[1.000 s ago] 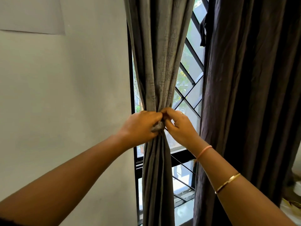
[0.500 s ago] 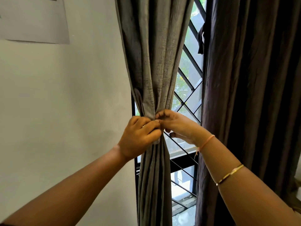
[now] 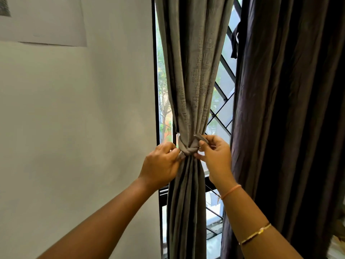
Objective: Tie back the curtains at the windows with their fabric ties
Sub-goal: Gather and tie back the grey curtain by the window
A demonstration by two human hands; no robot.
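Observation:
A grey curtain [image 3: 194,75] hangs gathered into a narrow bundle in front of the window. A matching grey fabric tie [image 3: 187,147] is wrapped around the bundle and crossed into a knot at its front. My left hand [image 3: 161,164] pinches the tie's left end just beside the knot. On the other side, my right hand [image 3: 214,156] pinches the right end, which sticks up and out above the fingers. Both hands sit level with the knot, one on each side.
A dark purple curtain [image 3: 287,118] hangs loose to the right. Behind the grey curtain is a window with a black frame [image 3: 156,90] and a diagonal metal grille [image 3: 222,101]. A plain wall [image 3: 74,128] with a paper sheet [image 3: 43,19] fills the left.
My hands have drawn apart from the middle of the bundle to either side, each holding a tie end, and the knot now shows between them. The view has tilted upward.

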